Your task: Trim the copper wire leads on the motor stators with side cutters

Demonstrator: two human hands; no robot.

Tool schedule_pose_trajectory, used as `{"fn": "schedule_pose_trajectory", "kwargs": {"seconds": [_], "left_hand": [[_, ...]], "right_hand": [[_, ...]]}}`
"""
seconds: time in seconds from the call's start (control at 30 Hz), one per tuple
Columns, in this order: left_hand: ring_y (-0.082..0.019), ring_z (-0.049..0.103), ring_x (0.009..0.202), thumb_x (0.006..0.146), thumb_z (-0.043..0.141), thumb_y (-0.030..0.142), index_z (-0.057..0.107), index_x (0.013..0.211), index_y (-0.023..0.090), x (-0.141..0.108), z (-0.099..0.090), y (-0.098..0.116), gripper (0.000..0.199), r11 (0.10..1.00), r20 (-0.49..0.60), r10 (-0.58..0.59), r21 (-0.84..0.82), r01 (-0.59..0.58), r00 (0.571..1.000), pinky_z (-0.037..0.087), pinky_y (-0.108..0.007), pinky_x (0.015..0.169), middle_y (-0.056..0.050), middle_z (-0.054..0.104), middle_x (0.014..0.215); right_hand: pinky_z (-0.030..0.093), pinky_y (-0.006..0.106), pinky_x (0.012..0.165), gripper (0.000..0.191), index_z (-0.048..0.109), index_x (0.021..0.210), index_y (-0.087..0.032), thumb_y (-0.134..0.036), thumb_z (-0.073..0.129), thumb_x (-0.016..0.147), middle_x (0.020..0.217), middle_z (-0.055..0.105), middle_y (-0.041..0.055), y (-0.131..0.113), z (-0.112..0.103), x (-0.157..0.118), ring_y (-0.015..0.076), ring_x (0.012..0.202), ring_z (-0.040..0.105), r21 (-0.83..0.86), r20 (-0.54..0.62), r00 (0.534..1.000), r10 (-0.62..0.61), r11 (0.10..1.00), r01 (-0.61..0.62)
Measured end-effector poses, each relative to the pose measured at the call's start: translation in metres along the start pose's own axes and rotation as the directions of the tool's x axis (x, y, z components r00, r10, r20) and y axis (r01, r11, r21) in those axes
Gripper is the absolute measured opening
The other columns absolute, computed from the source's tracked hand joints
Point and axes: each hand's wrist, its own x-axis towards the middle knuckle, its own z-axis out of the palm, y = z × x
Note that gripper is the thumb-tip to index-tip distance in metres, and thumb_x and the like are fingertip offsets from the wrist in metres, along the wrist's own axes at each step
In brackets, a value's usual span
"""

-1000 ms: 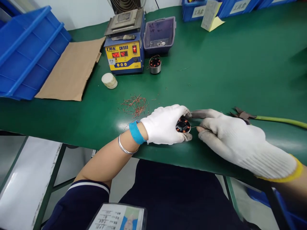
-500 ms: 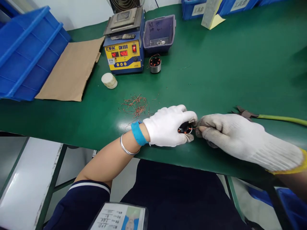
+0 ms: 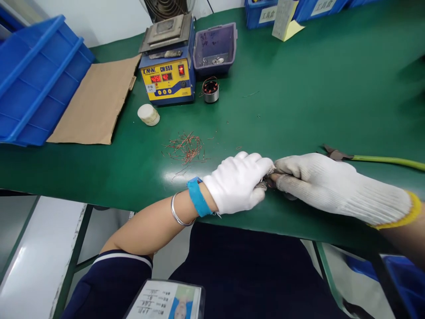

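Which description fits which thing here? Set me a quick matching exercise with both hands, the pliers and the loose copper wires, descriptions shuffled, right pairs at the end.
Things
1. Left hand
2. Right hand
3. Pliers
4. Loose copper wires

Descriptions
A. Lying in a tangled heap on the table
B. Gloved, with a yellow cuff
C. Green-handled
D. Gloved, with a blue wristband

Pairs: 1-D, 2-B, 3-C, 4-A

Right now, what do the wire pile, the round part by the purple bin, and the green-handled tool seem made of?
Wire pile: probably copper, from its reddish-brown sheen; coating unclear. Round part: silvery metal outside, by its smooth shine; inside unclear. Green-handled tool: dull, dark metal head, probably steel; smooth, evenly coloured handle, perhaps plastic or rubber.
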Motion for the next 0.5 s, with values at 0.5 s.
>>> {"fn": "schedule_pose_trajectory", "kwargs": {"seconds": [0.5], "left_hand": [[-0.021,0.063,0.089,0.094,0.049,0.023,0.060,0.085,0.020,0.009,0.005,0.001,0.014,0.924,-0.031,-0.197,-0.340,0.175,0.980,0.050,-0.034,0.081,-0.004,0.069,0.092]], "right_hand": [[0.037,0.025,0.045,0.030,0.060,0.065,-0.022,-0.044,0.050,0.082,0.052,0.064,-0.0003,-0.012,0.017,-0.012,0.0127,0.044,0.054,0.331,0.184,0.976,0.113,0.928,-0.170]]}}
